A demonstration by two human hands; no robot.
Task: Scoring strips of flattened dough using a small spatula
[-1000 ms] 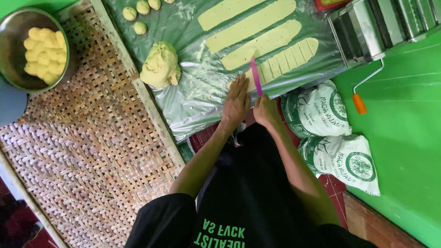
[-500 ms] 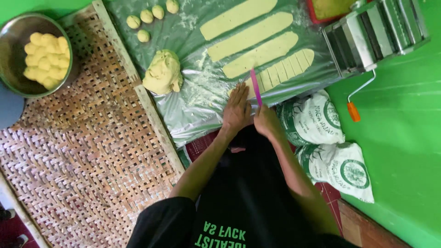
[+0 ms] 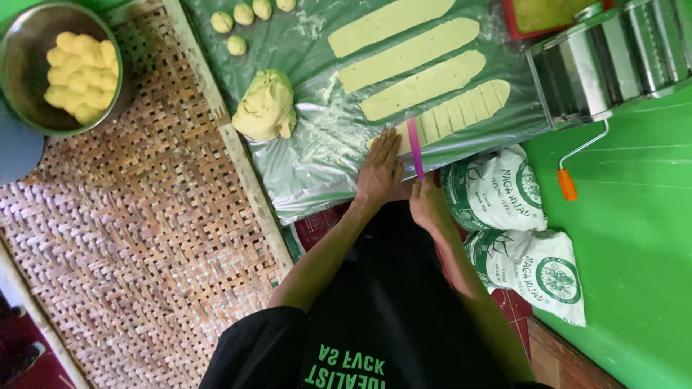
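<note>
My left hand lies flat, fingers together, on the near end of a pale yellow dough strip that is scored into several short pieces. Just right of it, my right hand grips a thin pink knife whose blade rests across that strip. Three uncut long dough strips lie farther up on the clear plastic sheet. A lump of dough sits to the left of my hands, with small dough balls beyond it.
A metal bowl of dough pieces stands at the top left on a woven bamboo tray. A metal dough roller machine with an orange-handled crank sits at the right on a green surface. Two flour bags lie beside my right arm.
The view has shifted a little, so everything sits slightly lower in the picture. Both hands stay at the near end of the scored strip with the knife across it.
</note>
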